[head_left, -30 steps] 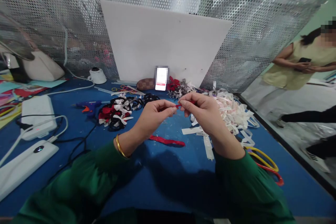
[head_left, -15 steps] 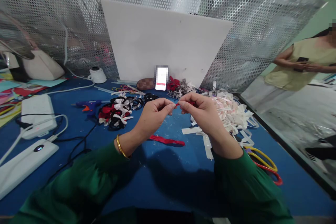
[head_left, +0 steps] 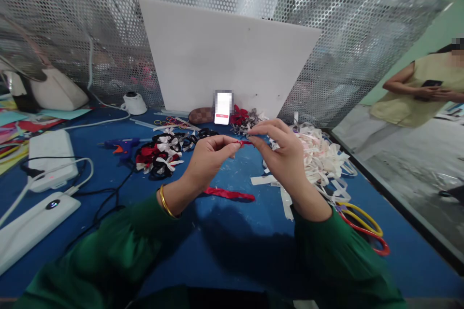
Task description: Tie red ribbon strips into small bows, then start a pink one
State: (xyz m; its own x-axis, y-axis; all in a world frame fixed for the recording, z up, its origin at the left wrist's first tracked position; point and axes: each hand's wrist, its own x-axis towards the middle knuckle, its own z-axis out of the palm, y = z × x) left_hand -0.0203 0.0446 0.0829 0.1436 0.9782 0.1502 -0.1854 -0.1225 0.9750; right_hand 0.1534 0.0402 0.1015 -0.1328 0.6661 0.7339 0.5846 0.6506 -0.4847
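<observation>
At the near side of the blue table (head_left: pixel 253 260), a red strip (head_left: pixel 230 194) lies flat, its left end close below the left wrist. It could be dragged askew if a green sleeve (head_left: pixel 145 224) brushed it. To the right, yellow and red loop handles (head_left: pixel 364 219) lie beside the right forearm; an outward elbow might knock them.

Farther in, the left hand (head_left: pixel 208 161) pinches a small red piece (head_left: pixel 246 143) between thumb and fingers, above the table midway between the hands. The right hand (head_left: pixel 286 157) has its fingers loosely spread at the piece's right end; whether they touch it cannot be told. With so little of it showing, the piece could slip or twist if the left pinch slackened or the right fingertips caught it unevenly.

Just beyond the right hand, a loose heap of white strips (head_left: pixel 319 154) could snag on the wrist. On the left, the glue gun (head_left: pixel 125 146) lies beside black, red and white bows (head_left: pixel 159 154); a tug on its cable might shift it into them. A phone (head_left: pixel 222 108) stands at the far side.
</observation>
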